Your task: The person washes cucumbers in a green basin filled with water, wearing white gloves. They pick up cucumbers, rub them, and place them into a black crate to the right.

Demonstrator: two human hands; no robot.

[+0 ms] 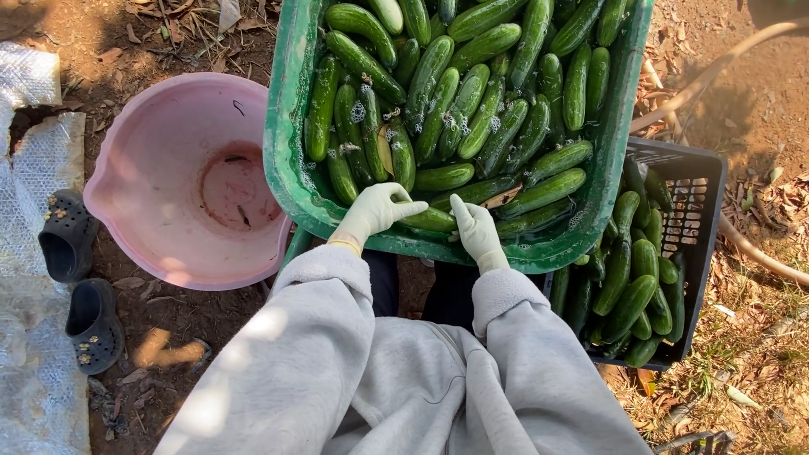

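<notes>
A green wheelbarrow tray (285, 118) full of several green cucumbers stands in front of me. Both my hands wear pale gloves and reach over its near rim. My left hand (377, 211) closes around a cucumber (431, 220) lying at the tray's near edge. My right hand (475, 229) touches the other end of that same cucumber, with its fingers pointing up into the pile. Grey sleeves cover both my arms.
An empty pink basin (190, 181) sits on the dirt to the left. A black plastic crate (691, 181) with several cucumbers stands at the right. A pair of dark clogs (80, 282) and bubble wrap (29, 337) lie far left. Dry leaves and sticks lie on the ground.
</notes>
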